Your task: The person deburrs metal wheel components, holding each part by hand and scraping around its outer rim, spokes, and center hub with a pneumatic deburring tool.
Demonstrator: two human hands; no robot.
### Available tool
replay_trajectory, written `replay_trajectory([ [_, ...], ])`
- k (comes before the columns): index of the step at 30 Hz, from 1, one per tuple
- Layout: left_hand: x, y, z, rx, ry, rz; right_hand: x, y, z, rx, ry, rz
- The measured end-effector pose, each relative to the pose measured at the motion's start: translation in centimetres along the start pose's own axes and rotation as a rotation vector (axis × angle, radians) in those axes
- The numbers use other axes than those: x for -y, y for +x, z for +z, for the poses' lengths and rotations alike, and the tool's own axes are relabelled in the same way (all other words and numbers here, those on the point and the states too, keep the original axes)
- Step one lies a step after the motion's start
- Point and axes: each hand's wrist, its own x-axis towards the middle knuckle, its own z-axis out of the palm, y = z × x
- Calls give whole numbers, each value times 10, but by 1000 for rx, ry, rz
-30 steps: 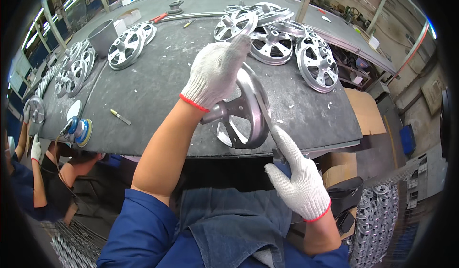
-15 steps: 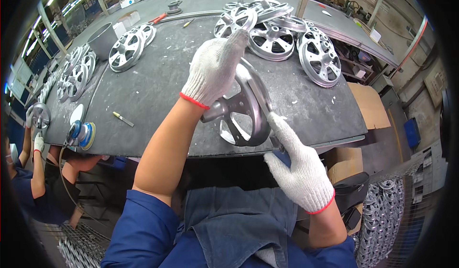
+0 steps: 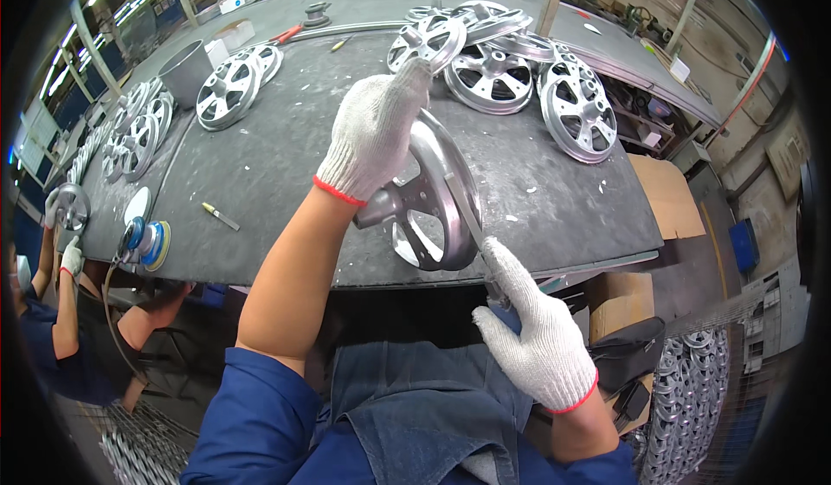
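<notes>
My left hand (image 3: 372,134), in a white knit glove with a red cuff, grips the far rim of a silver spoked metal wheel (image 3: 419,196). The wheel stands tilted on its edge at the table's near side, its hub pointing left. In my gloved right hand (image 3: 545,346) is a slim flat file (image 3: 464,206) with a blue handle, fingers wrapped round it and index finger stretched along the blade. The blade lies against the right side of the wheel's rim. My left fingertips are partly hidden behind the glove.
Piled wheels (image 3: 491,74) occupy the far right of the dark table (image 3: 294,173); more wheels (image 3: 229,91) stand by a grey bucket (image 3: 186,74). A marker (image 3: 221,216) and a blue sander (image 3: 147,243) lie left. A co-worker's gloved hand (image 3: 72,258) holds another wheel at far left.
The wheel and both hands have shifted slightly left and toward me. The file has slid down along the rim, showing more of its blade and blue handle.
</notes>
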Motion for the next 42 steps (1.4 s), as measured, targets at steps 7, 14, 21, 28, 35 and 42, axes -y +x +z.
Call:
replay_trajectory([
  [7,-12,-1,-7,43,86,44,11,19,-7,18,-122,-80],
  [14,-11,-1,-2,24,67,94,4,0,-4,-15,-39,-44],
  [21,-10,-6,-6,66,70,99,6,0,-7,2,-118,-45],
  [28,-13,-6,-3,7,266,319,10,3,-9,-7,-124,-70],
  [35,-3,-9,-8,53,266,270,2,-7,-5,-15,-94,-34],
  [42,-22,-10,-7,1,480,468,11,-1,-10,34,-90,4],
])
